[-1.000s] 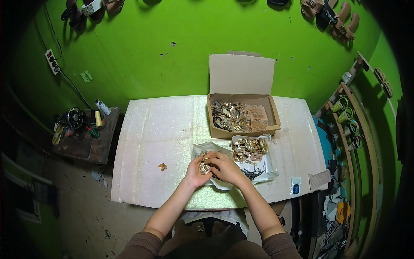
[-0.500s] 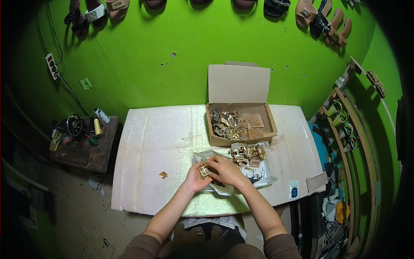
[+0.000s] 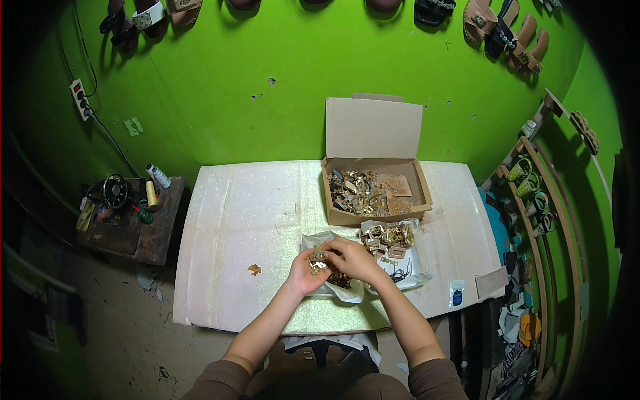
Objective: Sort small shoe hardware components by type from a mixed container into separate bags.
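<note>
My left hand (image 3: 305, 274) is cupped, palm up, around several small gold-coloured metal fittings (image 3: 318, 263). Over that palm, my right hand (image 3: 355, 260) bends its fingers down onto the fittings; what its fingertips hold, if anything, cannot be made out. Both hands are above a white paper-lined tray (image 3: 355, 295) with more small dark and gold pieces, partly hidden by the hands. To its right, another white tray (image 3: 419, 265) holds gold buckles (image 3: 390, 237), a pinkish square buckle (image 3: 397, 253) and thin black strands (image 3: 400, 275).
Behind the trays stands an open cardboard box (image 3: 373, 128) with many metal pieces. A brown scrap (image 3: 254, 269) lies at left on the pale tabletop (image 3: 227, 220); a small blue item in a clear bag (image 3: 456, 293) is at right. A sewing machine table (image 3: 137, 237) stands left, a sandal rack (image 3: 557, 260) right.
The fittings in my left palm have shifted, and my right fingers have moved slightly over them. The whole view has shifted a little.
</note>
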Demonstrator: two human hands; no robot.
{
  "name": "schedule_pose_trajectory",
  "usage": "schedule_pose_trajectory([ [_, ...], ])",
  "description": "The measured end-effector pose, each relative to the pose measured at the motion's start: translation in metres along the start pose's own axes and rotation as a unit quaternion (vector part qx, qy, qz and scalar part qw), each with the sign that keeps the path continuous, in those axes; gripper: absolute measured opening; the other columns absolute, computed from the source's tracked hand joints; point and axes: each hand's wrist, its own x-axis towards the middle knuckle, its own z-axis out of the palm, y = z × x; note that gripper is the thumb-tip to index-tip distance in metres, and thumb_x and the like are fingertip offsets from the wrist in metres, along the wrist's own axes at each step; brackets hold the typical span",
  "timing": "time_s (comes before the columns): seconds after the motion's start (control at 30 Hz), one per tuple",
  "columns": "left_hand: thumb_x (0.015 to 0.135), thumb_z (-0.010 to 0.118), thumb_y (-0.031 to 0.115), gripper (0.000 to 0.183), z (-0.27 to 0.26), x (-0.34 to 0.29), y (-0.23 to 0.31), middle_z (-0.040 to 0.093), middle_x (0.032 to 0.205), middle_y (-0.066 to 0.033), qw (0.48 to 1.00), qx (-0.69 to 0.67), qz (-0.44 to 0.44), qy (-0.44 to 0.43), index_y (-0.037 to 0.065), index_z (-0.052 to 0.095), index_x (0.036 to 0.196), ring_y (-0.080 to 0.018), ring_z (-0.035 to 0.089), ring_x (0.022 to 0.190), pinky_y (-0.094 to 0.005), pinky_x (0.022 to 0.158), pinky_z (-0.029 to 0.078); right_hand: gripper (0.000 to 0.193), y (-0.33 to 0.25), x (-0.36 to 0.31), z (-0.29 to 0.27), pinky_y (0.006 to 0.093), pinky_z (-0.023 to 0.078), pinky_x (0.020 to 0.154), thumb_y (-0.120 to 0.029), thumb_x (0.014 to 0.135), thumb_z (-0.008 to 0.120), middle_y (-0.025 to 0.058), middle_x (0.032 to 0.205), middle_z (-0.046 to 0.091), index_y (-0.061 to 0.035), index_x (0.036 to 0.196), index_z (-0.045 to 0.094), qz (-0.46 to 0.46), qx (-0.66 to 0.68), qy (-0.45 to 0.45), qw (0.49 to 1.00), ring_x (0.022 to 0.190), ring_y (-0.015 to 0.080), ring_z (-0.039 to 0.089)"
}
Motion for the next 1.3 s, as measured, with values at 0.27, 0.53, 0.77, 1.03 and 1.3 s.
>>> schedule_pose_trajectory([
  [0.27,0.085,0.032,0.020,0.028,0.004,0.016,-0.013,0.055,0.093,-0.0130,0.999,-0.030,0.011,-0.024,0.001,0.051,0.094,-0.0225,0.054,0.086,-0.0356,0.081,0.043,0.019,0.005,-0.003,0.009,0.0310,0.043,0.070,-0.013,0.078,0.053,0.0151,0.083,0.058,0.0010,0.090,0.056,0.082,0.161,0.041,0.983,0.077,0.0252,0.056],
  [0.53,0.086,0.031,0.018,0.026,-0.002,0.039,-0.040,0.056,0.087,-0.0107,0.998,-0.030,0.017,-0.043,0.003,0.050,0.092,-0.0211,0.054,0.083,-0.0346,0.080,0.044,0.020,0.037,-0.026,-0.008,0.0218,0.047,0.062,-0.011,0.085,0.050,0.0048,0.080,0.056,0.0010,0.101,0.048,0.169,0.444,0.056,0.878,0.069,0.0105,0.056],
  [0.77,0.088,0.025,0.018,0.036,0.031,0.052,-0.070,0.049,0.111,-0.0151,0.995,-0.080,0.051,0.025,0.000,0.040,0.115,-0.0251,0.048,0.103,-0.0385,0.092,0.037,0.014,0.111,-0.050,-0.050,0.0258,0.045,0.057,-0.007,0.076,0.058,0.0069,0.081,0.058,-0.0003,0.089,0.056,0.220,0.166,0.154,0.949,0.065,0.0126,0.057],
  [1.03,0.088,0.030,0.018,0.033,0.034,0.055,-0.077,0.047,0.117,-0.0095,0.986,-0.118,0.113,0.038,0.004,0.043,0.115,-0.0230,0.042,0.111,-0.0385,0.095,0.034,0.019,0.141,-0.039,-0.054,0.0298,0.048,0.062,-0.008,0.069,0.053,0.0065,0.091,0.054,-0.0058,0.088,0.056,-0.126,-0.224,0.117,0.959,0.083,0.0218,0.054],
  [1.3,0.087,0.031,0.017,0.033,0.023,0.061,-0.089,0.047,0.116,-0.0096,0.978,-0.137,0.148,0.052,0.004,0.043,0.116,-0.0228,0.043,0.110,-0.0385,0.095,0.034,0.027,0.156,-0.033,-0.041,0.0294,0.048,0.065,-0.008,0.068,0.052,0.0089,0.096,0.054,-0.0034,0.095,0.056,-0.183,-0.218,0.104,0.953,0.085,0.0229,0.055],
])
